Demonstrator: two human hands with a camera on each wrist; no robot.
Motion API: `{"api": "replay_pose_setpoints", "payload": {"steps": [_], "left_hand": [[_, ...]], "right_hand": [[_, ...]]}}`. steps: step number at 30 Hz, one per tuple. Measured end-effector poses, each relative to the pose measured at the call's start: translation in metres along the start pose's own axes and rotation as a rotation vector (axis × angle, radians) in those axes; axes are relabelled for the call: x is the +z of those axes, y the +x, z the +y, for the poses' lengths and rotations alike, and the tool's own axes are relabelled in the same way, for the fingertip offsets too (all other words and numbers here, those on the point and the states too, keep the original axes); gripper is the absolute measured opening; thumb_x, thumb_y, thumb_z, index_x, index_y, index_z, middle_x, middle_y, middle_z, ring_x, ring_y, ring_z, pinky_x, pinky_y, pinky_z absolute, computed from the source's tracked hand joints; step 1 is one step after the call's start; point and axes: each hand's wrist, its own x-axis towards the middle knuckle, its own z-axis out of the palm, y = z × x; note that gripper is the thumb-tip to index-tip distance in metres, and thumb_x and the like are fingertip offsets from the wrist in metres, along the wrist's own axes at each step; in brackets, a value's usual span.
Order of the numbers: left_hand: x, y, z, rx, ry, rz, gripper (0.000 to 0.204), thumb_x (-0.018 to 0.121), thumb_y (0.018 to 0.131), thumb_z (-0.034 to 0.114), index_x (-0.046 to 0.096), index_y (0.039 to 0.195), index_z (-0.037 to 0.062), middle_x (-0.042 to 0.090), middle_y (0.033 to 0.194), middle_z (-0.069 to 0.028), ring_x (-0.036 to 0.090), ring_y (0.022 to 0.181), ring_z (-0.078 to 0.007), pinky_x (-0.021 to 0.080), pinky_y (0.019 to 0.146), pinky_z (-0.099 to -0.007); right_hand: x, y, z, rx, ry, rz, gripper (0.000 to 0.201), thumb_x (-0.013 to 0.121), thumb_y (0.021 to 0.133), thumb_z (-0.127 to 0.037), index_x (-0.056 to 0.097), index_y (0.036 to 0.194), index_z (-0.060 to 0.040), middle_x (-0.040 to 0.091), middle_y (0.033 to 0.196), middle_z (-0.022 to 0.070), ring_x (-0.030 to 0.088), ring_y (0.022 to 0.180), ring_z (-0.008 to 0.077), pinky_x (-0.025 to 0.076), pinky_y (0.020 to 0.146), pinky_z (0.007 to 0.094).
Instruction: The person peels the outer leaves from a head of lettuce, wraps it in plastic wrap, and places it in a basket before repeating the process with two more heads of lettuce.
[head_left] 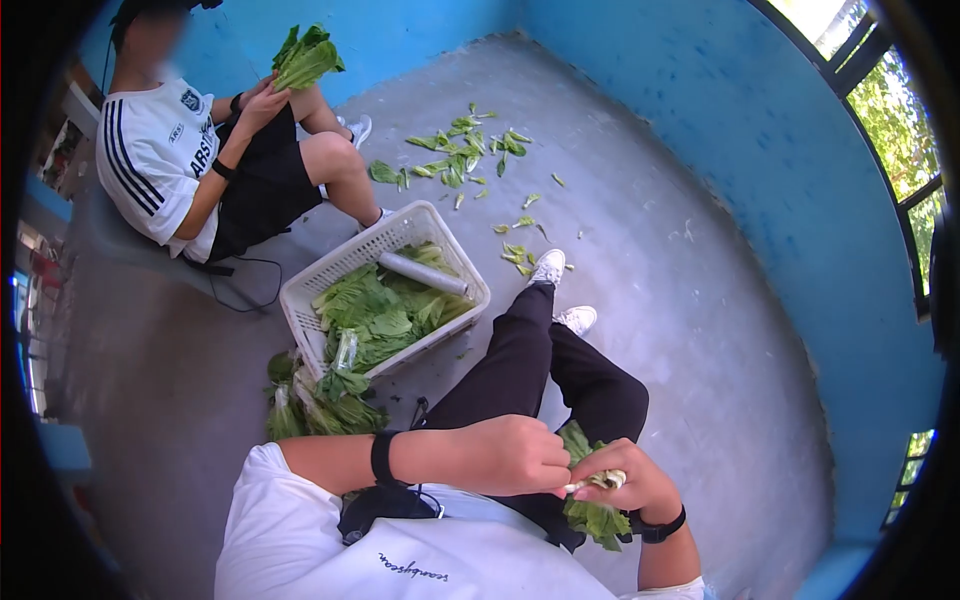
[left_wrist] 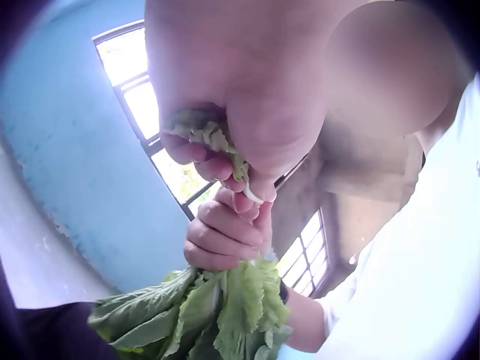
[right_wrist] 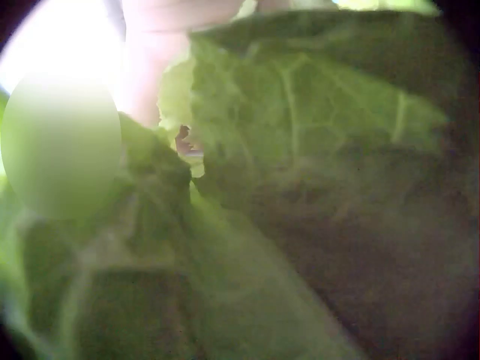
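In the head view a bunch of green leaves hangs from the right hand, whose fingers grip it around the pale stem end. The left hand meets it there, fingers curled. In the left wrist view the left hand holds a crumpled piece of leaf in its curled fingers and pinches a thin white stem at the right hand's fingertips. Broad leaves spread below the right hand. Large leaves fill most of the right wrist view, with part of a finger at the top.
A white crate of leafy greens with a clear roll stands left of the legs. More greens lie beside it. Loose leaves are scattered on the floor. Another person sits at the left, holding a leafy bunch.
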Motion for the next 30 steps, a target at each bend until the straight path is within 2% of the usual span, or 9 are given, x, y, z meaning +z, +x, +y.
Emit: {"api": "replay_pose_setpoints", "payload": {"steps": [7, 10, 14, 19, 22, 24, 26, 29, 30], "left_hand": [[-0.002, 0.004, 0.008, 0.21, 0.257, 0.037, 0.019, 0.071, 0.087, 0.019, 0.059, 0.083, 0.0049, 0.044, 0.072, -0.0011, 0.051, 0.067, -0.0143, 0.041, 0.058, -0.0284], [-0.005, 0.008, 0.011, 0.213, 0.14, 0.0, 0.016, 0.071, 0.086, 0.015, 0.059, 0.083, 0.0043, 0.046, 0.072, -0.0021, 0.052, 0.067, -0.0162, 0.042, 0.059, -0.0296], [0.005, 0.012, 0.012, 0.062, -0.326, 0.032, 0.016, 0.07, 0.09, 0.013, 0.061, 0.084, 0.0022, 0.054, 0.076, -0.005, 0.057, 0.069, -0.0207, 0.046, 0.062, -0.0324], [0.012, 0.007, -0.001, -0.241, -0.821, -0.015, 0.019, 0.065, 0.097, 0.017, 0.063, 0.089, -0.0008, 0.061, 0.08, -0.0111, 0.061, 0.071, -0.0281, 0.048, 0.066, -0.0351], [0.016, 0.005, -0.013, -0.368, -0.815, -0.016, 0.018, 0.062, 0.099, 0.017, 0.065, 0.094, -0.0005, 0.061, 0.079, -0.0124, 0.061, 0.07, -0.0301, 0.048, 0.066, -0.0361], [0.013, 0.002, -0.01, -0.39, -0.528, -0.06, 0.014, 0.062, 0.097, 0.014, 0.064, 0.092, 0.0009, 0.061, 0.081, -0.0117, 0.061, 0.075, -0.03, 0.049, 0.068, -0.0383], [0.01, 0.005, -0.003, -0.293, -0.176, -0.067, 0.011, 0.065, 0.094, 0.012, 0.063, 0.093, 0.0012, 0.06, 0.082, -0.0107, 0.061, 0.077, -0.0301, 0.05, 0.069, -0.0395], [0.014, 0.0, -0.009, -0.35, -0.177, -0.01, 0.011, 0.064, 0.092, 0.013, 0.062, 0.095, 0.0023, 0.06, 0.084, -0.0111, 0.061, 0.079, -0.0305, 0.05, 0.07, -0.0399], [0.015, -0.002, -0.012, -0.368, -0.172, 0.01, 0.012, 0.063, 0.092, 0.013, 0.062, 0.096, 0.0023, 0.06, 0.084, -0.0112, 0.061, 0.079, -0.0306, 0.05, 0.07, -0.0399]], "right_hand": [[-0.003, 0.001, 0.008, -0.021, 0.148, -0.14, 0.016, 0.079, 0.082, -0.007, 0.074, 0.093, 0.0031, 0.073, 0.079, 0.013, 0.067, 0.063, 0.0236, 0.048, 0.058, 0.0315], [-0.002, 0.002, 0.013, -0.056, 0.231, -0.219, 0.017, 0.077, 0.086, -0.008, 0.074, 0.098, 0.0034, 0.074, 0.082, 0.013, 0.067, 0.066, 0.0224, 0.048, 0.06, 0.0315], [0.004, 0.003, 0.017, -0.159, 0.406, -0.283, 0.016, 0.075, 0.089, -0.009, 0.074, 0.099, 0.004, 0.074, 0.084, 0.0132, 0.068, 0.069, 0.0214, 0.049, 0.062, 0.0314], [-0.005, -0.001, 0.018, -0.107, 0.279, -0.171, 0.015, 0.076, 0.088, -0.008, 0.073, 0.095, 0.0042, 0.074, 0.083, 0.0126, 0.068, 0.068, 0.0212, 0.049, 0.061, 0.0309], [-0.001, -0.009, 0.014, -0.026, 0.189, 0.062, 0.014, 0.077, 0.086, -0.009, 0.074, 0.092, 0.0024, 0.072, 0.076, 0.01, 0.065, 0.062, 0.0168, 0.048, 0.058, 0.0287], [-0.002, -0.006, 0.017, 0.019, 0.064, 0.172, 0.013, 0.077, 0.086, -0.01, 0.074, 0.092, 0.0011, 0.07, 0.073, 0.0083, 0.062, 0.06, 0.0136, 0.047, 0.058, 0.0273], [0.0, 0.0, 0.016, 0.142, 0.084, 0.173, 0.013, 0.078, 0.086, -0.012, 0.074, 0.092, -0.0002, 0.068, 0.068, 0.005, 0.059, 0.059, 0.0088, 0.046, 0.057, 0.0253], [0.001, 0.001, 0.017, 0.279, 0.132, 0.226, 0.015, 0.079, 0.086, -0.012, 0.074, 0.093, -0.0002, 0.068, 0.068, 0.0044, 0.059, 0.061, 0.0068, 0.047, 0.058, 0.0253], [0.003, 0.003, 0.017, 0.249, 0.123, 0.25, 0.015, 0.079, 0.085, -0.013, 0.074, 0.093, -0.0004, 0.068, 0.068, 0.0046, 0.06, 0.061, 0.007, 0.047, 0.058, 0.0255]]}}
